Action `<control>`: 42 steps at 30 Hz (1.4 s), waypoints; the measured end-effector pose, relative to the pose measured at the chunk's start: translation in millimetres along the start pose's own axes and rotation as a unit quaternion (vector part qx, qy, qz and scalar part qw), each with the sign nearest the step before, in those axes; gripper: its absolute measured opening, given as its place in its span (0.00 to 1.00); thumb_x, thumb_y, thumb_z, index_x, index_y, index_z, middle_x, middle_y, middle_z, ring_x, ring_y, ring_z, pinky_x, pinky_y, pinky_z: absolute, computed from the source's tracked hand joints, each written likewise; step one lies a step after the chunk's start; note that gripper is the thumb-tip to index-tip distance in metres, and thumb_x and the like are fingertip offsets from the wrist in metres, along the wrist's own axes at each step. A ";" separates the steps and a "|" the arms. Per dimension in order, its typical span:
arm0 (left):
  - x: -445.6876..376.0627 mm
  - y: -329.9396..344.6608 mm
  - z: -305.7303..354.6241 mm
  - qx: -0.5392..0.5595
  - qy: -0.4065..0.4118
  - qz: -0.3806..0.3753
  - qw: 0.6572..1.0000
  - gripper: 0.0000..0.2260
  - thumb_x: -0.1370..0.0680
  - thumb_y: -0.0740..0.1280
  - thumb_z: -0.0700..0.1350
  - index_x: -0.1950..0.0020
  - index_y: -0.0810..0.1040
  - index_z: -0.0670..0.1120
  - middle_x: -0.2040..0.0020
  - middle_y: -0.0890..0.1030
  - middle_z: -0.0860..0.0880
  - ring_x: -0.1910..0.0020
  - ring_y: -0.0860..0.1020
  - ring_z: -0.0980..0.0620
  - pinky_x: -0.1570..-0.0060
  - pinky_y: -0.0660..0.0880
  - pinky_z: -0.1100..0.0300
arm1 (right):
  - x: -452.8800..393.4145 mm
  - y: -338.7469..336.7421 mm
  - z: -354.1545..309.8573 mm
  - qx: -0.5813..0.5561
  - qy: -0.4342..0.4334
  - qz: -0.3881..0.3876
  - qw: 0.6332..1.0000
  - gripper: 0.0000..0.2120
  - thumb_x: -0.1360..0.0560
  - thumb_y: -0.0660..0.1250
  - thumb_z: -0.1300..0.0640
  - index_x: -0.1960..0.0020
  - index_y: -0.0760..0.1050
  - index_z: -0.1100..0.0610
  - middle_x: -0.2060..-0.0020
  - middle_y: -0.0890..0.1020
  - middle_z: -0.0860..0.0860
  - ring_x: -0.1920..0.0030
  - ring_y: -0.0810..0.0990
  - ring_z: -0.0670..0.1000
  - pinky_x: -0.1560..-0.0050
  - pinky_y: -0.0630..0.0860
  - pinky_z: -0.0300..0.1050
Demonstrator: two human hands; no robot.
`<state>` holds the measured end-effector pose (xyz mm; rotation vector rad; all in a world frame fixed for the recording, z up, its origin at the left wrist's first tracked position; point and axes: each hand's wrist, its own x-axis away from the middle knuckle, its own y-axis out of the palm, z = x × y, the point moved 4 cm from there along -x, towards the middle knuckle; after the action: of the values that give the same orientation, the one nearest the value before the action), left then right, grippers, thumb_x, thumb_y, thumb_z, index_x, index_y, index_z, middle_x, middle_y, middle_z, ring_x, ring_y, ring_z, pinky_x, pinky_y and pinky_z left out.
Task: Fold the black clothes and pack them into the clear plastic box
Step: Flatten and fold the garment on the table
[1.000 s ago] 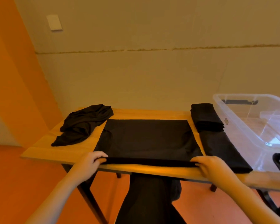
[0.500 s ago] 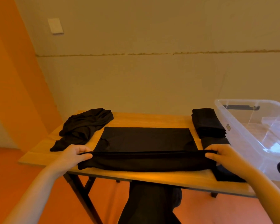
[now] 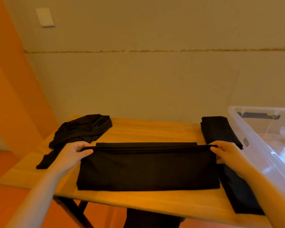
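Observation:
A black garment (image 3: 146,168) lies folded across the middle of the wooden table (image 3: 151,129). My left hand (image 3: 73,153) pinches its far left corner, and my right hand (image 3: 225,153) pinches its far right corner, both holding the folded-over edge near the garment's back edge. A crumpled black garment (image 3: 82,132) sits at the table's back left. Folded black clothes (image 3: 219,130) lie along the right side, one piece at the back and a long piece (image 3: 240,195) toward the front. The clear plastic box (image 3: 268,145) stands at the right, beside them.
A plain wall rises right behind the table, with a white switch plate (image 3: 45,17) high on the left. Orange floor (image 3: 10,208) shows below the table's front edge, where black table legs (image 3: 72,209) and dark trousers (image 3: 148,219) appear.
Both hands have carried the garment's near edge away from me, from the table's front edge up and over to its back edge, folding it in half.

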<state>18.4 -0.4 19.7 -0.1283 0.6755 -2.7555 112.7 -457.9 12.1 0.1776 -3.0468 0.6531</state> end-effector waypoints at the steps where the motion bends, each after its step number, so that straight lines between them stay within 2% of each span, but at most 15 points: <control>1: -10.0 1.3 1.5 0.010 -0.006 0.007 1.000 0.05 0.24 0.66 0.37 0.52 0.81 0.44 0.54 0.82 0.46 0.51 0.79 0.50 0.56 0.74 0.59 | -9.6 0.6 -0.8 0.008 0.010 -0.005 1.000 0.08 0.23 0.61 0.60 0.54 0.78 0.56 0.63 0.82 0.55 0.63 0.82 0.50 0.62 0.81 0.42; 3: -31.3 3.7 2.7 0.020 -0.017 0.027 0.999 0.05 0.24 0.67 0.37 0.52 0.80 0.45 0.53 0.81 0.46 0.51 0.79 0.49 0.55 0.74 0.59 | -31.0 2.3 -2.6 0.044 0.018 0.003 0.999 0.07 0.23 0.60 0.62 0.50 0.77 0.59 0.59 0.81 0.58 0.57 0.82 0.57 0.55 0.80 0.49; 5: -52.3 8.3 0.2 0.015 -0.023 0.048 0.998 0.05 0.25 0.68 0.38 0.52 0.81 0.47 0.52 0.81 0.47 0.49 0.78 0.48 0.49 0.76 0.53 | -51.7 7.2 -5.2 0.094 0.025 0.023 0.995 0.07 0.23 0.62 0.60 0.47 0.76 0.59 0.60 0.80 0.55 0.59 0.80 0.54 0.53 0.79 0.49; 8: -74.1 21.9 -12.5 -0.041 -0.026 0.067 0.997 0.05 0.26 0.69 0.39 0.51 0.80 0.45 0.53 0.80 0.48 0.48 0.77 0.47 0.44 0.73 0.52 | -75.6 19.6 -3.3 0.189 0.028 0.065 0.979 0.09 0.24 0.64 0.58 0.45 0.76 0.61 0.61 0.77 0.49 0.65 0.74 0.44 0.59 0.72 0.38; 10: -80.2 33.3 -26.1 -0.087 -0.020 0.074 0.993 0.06 0.26 0.70 0.39 0.50 0.79 0.44 0.54 0.80 0.49 0.49 0.78 0.48 0.48 0.72 0.55 | -82.2 32.7 1.4 0.278 0.025 0.076 0.957 0.07 0.23 0.64 0.56 0.50 0.76 0.58 0.59 0.80 0.51 0.65 0.74 0.43 0.59 0.72 0.38; 12: -80.7 39.7 -37.0 -0.116 0.005 0.102 0.988 0.07 0.27 0.70 0.39 0.49 0.79 0.43 0.55 0.80 0.49 0.51 0.78 0.50 0.49 0.71 0.58 | -83.1 46.2 9.8 0.369 0.014 0.085 0.926 0.06 0.22 0.62 0.54 0.54 0.75 0.55 0.62 0.79 0.48 0.67 0.74 0.43 0.67 0.69 0.36; 15: -80.8 40.3 -43.9 -0.134 0.034 0.150 0.979 0.06 0.26 0.70 0.38 0.50 0.80 0.43 0.55 0.80 0.48 0.55 0.76 0.54 0.50 0.70 0.60 | -82.7 54.8 22.0 0.424 -0.004 0.124 0.897 0.07 0.22 0.61 0.53 0.56 0.73 0.54 0.67 0.75 0.46 0.70 0.73 0.42 0.73 0.63 0.34; 22: -80.8 36.3 -43.6 -0.134 0.046 0.204 0.969 0.07 0.26 0.69 0.39 0.49 0.81 0.40 0.54 0.81 0.46 0.55 0.76 0.53 0.52 0.69 0.62 | -84.6 53.2 30.7 0.406 -0.023 0.158 0.900 0.05 0.23 0.62 0.57 0.54 0.74 0.58 0.65 0.78 0.51 0.70 0.75 0.45 0.72 0.65 0.35; 25: -80.5 37.0 -46.1 -0.139 0.031 0.184 0.973 0.10 0.26 0.70 0.41 0.46 0.80 0.40 0.49 0.80 0.45 0.51 0.76 0.52 0.49 0.70 0.60 | -81.8 55.6 31.6 0.395 -0.038 0.156 0.905 0.04 0.23 0.63 0.60 0.55 0.74 0.60 0.64 0.77 0.52 0.68 0.76 0.47 0.69 0.67 0.36; 29: -83.2 36.0 -44.5 -0.173 0.008 0.126 0.977 0.09 0.25 0.70 0.43 0.46 0.81 0.42 0.46 0.79 0.46 0.47 0.76 0.49 0.44 0.70 0.56 | -79.0 55.2 29.8 0.375 -0.048 0.145 0.914 0.04 0.24 0.63 0.63 0.51 0.75 0.62 0.57 0.80 0.55 0.58 0.81 0.51 0.60 0.71 0.38; 31: -84.7 33.7 -43.7 -0.187 0.006 0.111 0.976 0.08 0.25 0.70 0.42 0.48 0.82 0.43 0.47 0.80 0.46 0.50 0.76 0.51 0.46 0.70 0.56 | -77.0 56.0 28.8 0.368 -0.063 0.148 0.916 0.05 0.24 0.63 0.63 0.50 0.75 0.62 0.57 0.80 0.55 0.59 0.81 0.51 0.60 0.71 0.36; 33: -84.4 32.7 -41.8 -0.188 0.013 0.114 0.975 0.06 0.25 0.69 0.42 0.51 0.83 0.43 0.50 0.81 0.46 0.53 0.75 0.53 0.47 0.70 0.57 | -75.1 56.0 27.4 0.348 -0.072 0.153 0.922 0.04 0.24 0.63 0.62 0.52 0.76 0.62 0.60 0.79 0.54 0.64 0.78 0.46 0.65 0.67 0.31; 36: -81.6 29.7 -38.5 -0.184 0.022 0.140 0.973 0.05 0.24 0.68 0.41 0.52 0.82 0.41 0.55 0.82 0.45 0.55 0.76 0.51 0.50 0.70 0.57 | -75.6 54.9 25.8 0.308 -0.069 0.152 0.937 0.05 0.23 0.63 0.60 0.54 0.76 0.61 0.64 0.78 0.49 0.67 0.73 0.40 0.68 0.64 0.30; 39: -78.4 24.7 -39.8 -0.190 0.022 0.155 0.969 0.06 0.23 0.66 0.41 0.52 0.82 0.40 0.58 0.79 0.48 0.62 0.74 0.54 0.53 0.70 0.57 | -78.8 54.1 27.9 0.271 -0.045 0.129 0.953 0.05 0.23 0.63 0.59 0.53 0.76 0.59 0.66 0.76 0.46 0.66 0.75 0.41 0.67 0.65 0.31; 42: -76.5 24.1 -42.0 -0.207 0.023 0.150 0.967 0.06 0.23 0.66 0.42 0.53 0.81 0.41 0.63 0.77 0.51 0.66 0.74 0.57 0.59 0.67 0.61 | -81.5 55.7 27.7 0.269 -0.033 0.122 0.955 0.05 0.23 0.63 0.57 0.55 0.75 0.57 0.67 0.77 0.48 0.66 0.76 0.44 0.67 0.68 0.33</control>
<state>91.1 21.3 -29.9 -0.0449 1.1731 -2.3051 187.3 -410.1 -39.4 -0.1806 -2.8915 1.5127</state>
